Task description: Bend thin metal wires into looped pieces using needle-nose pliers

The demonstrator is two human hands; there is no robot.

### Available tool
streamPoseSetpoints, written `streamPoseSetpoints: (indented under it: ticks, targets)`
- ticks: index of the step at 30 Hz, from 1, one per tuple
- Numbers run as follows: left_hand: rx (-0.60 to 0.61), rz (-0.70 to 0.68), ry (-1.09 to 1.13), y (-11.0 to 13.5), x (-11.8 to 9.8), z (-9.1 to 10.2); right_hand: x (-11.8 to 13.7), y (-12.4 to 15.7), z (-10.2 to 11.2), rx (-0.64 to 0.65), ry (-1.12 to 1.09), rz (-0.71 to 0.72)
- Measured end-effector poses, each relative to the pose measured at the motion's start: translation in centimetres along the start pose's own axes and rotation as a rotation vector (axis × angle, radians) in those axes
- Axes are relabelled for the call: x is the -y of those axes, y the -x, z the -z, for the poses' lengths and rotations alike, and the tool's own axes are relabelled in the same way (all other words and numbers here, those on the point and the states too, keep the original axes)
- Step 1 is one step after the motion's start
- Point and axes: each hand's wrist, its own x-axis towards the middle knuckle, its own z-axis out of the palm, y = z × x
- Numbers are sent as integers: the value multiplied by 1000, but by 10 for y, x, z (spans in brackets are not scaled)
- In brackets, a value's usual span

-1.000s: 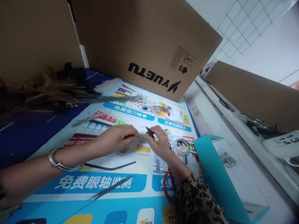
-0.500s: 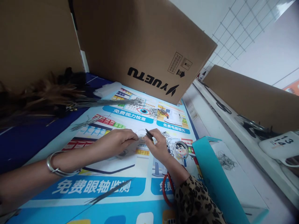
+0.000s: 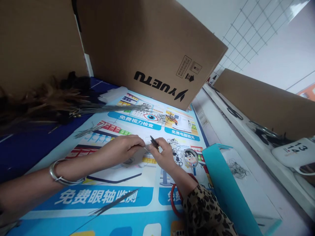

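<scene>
My left hand [image 3: 130,147], with a silver bangle on its wrist, pinches a thin wire [image 3: 145,148] between thumb and fingers. Close on its right, my right hand [image 3: 163,154] is closed around a small dark pointed tool [image 3: 154,143]; its tip points up and left, and the rest is hidden by the fingers. A faint loop of wire curves around between the two hands. Small wire loops and black bits [image 3: 176,147] lie just right of my right hand. A bundle of straight wires [image 3: 114,202] rests on the printed sheet nearer to me.
A red handle loop [image 3: 174,200] shows beside my right sleeve. At right stands a turquoise-edged box [image 3: 225,186] with a wire tangle [image 3: 237,168]. A large carton [image 3: 147,42] rises behind. Feathery brown stems [image 3: 44,98] with long wires lie left. A round clear-lidded item [image 3: 191,158] sits right.
My right hand has shifted slightly left and the dark tool's tip has turned further to the left. The left hand has barely moved and still pinches the wire.
</scene>
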Motion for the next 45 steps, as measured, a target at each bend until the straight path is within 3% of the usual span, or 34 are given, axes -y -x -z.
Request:
streamPoseSetpoints:
  ticks: [4,9,20,23,29,39,45]
  targets:
    - [63,49,101,-1,-4,8,2,-3,6,68,-114,-220]
    - [118,63,196,0,-9,20,0,-5,8,178,-254,-369]
    - [159,32,207,3,-15,30,-1,-7,9,312,-150,-379]
    - [159,11,196,5,-18,33,0,-7,11,292,-173,-383]
    - [181,30,201,6,-20,32,13,-10,18,232,-227,-330]
    - [217,67,286,4,-24,29,33,-12,28,289,24,17]
    - [212,21,300,3,-18,24,35,-13,28,263,52,71]
